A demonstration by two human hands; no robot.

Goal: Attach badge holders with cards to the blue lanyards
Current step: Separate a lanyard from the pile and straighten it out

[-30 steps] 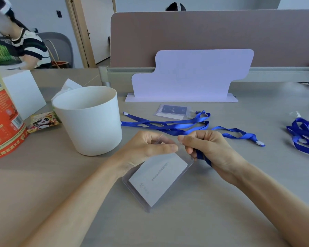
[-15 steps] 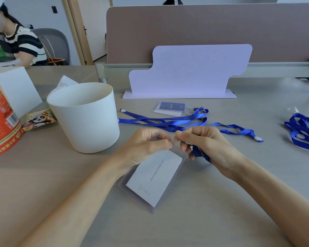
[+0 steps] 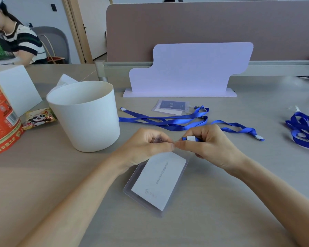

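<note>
A clear badge holder (image 3: pixel 157 182) with a white card inside hangs tilted just above the table. My left hand (image 3: pixel 146 145) pinches its top edge. My right hand (image 3: pixel 209 145) grips the clip end of a blue lanyard (image 3: pixel 239 128), its white tip showing between the fingers, right at the holder's top. The two hands touch at the fingertips. Behind them lies a second blue lanyard (image 3: pixel 168 120) beside another badge holder with a dark card (image 3: pixel 170 106).
A white bucket (image 3: pixel 84 114) stands left of my hands. Further left are a snack packet (image 3: pixel 37 119), an orange carton (image 3: pixel 0 118) and a white box (image 3: pixel 18 88). More blue lanyards (image 3: pixel 303 131) lie at the right edge. A lilac stand (image 3: pixel 189 70) and a person sit beyond.
My right hand has turned a little, and the lanyard's white clip end now shows between its fingers. The holder stays pinched in my left hand.
</note>
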